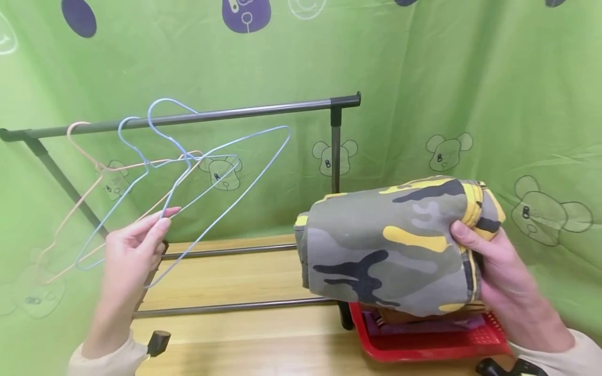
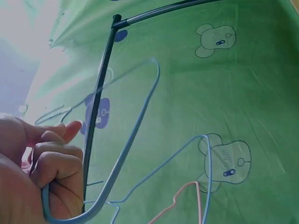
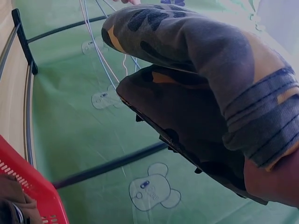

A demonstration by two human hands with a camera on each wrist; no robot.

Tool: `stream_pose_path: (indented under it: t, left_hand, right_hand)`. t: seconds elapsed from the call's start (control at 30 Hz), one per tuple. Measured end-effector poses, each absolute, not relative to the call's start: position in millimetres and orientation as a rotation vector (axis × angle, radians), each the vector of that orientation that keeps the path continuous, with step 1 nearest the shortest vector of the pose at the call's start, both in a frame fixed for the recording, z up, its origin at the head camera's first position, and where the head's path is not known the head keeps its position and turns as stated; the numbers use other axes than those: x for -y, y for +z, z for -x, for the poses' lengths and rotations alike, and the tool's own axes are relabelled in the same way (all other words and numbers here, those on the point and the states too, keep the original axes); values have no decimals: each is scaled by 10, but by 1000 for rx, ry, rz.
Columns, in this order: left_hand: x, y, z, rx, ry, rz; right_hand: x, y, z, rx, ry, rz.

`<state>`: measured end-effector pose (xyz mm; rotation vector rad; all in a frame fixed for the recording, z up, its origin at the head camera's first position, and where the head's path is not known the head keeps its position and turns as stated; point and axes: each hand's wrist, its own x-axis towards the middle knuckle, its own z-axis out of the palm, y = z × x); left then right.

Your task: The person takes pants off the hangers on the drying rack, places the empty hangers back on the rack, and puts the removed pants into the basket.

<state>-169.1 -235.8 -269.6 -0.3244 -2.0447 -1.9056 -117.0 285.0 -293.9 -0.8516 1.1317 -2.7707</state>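
Observation:
Between thumb and fingertips, my left hand (image 1: 136,245) pinches the near side of a blue wire hanger (image 1: 256,134). The hanger's hook overlaps the rail (image 1: 263,110) of a clothes rack in the head view. My right hand (image 1: 505,266) grips the right end of a folded camouflage garment (image 1: 367,245), thumb on top near a stitched yellow band. In the right wrist view the garment's folded layers (image 3: 187,42) part at the far end, and most of that hand is hidden. Another blue hanger (image 1: 129,119) and a pink hanger (image 1: 77,124) hang to the left.
A red basket (image 1: 423,356) with folded clothes (image 1: 432,326) inside stands below the garment. Lower rack bars (image 1: 235,306) run over the wooden surface (image 1: 244,334). A green patterned curtain (image 1: 423,68) surrounds the rack at the back and sides.

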Motion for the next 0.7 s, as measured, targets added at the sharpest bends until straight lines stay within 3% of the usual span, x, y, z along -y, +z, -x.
stream_pose_path:
  t: [0.23, 0.7]
  left_hand:
    - [2285, -2745, 1865, 2010, -2022, 305]
    - [1988, -2877, 2023, 2018, -2260, 505]
  right_hand:
    - [-2921, -2960, 1198, -1056, -2804, 850]
    - [-3038, -3027, 1178, -1014, -2823, 754]
